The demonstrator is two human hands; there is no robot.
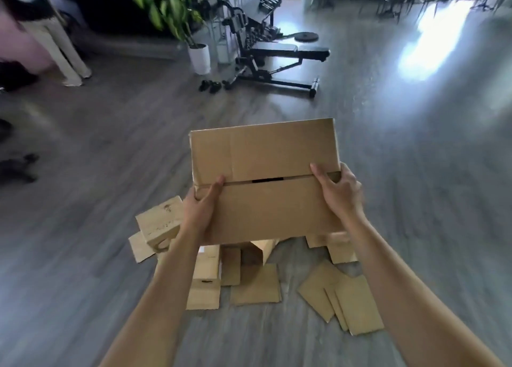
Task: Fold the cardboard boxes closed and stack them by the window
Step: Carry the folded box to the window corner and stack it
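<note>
Nearest, loose flaps point(343, 303) and small boxes point(205, 280) lay scattered on the floor point(83, 255); whether they held anything could not be told. Above them, the box point(266, 183) was held in mid-air, its flaps meeting at a seam with a dark slot. The left hand point(198, 208) and right hand point(339, 192) gripped its ends, thumbs on top. It looked light, stiff, probably empty; end grips suited it. Beyond stood a bench point(279, 59) and plant point(171, 9).

Left hand point(200, 208) and right hand point(338, 192) holding closed cardboard box point(266, 178), loose boxes point(205, 278) on floor below
</note>
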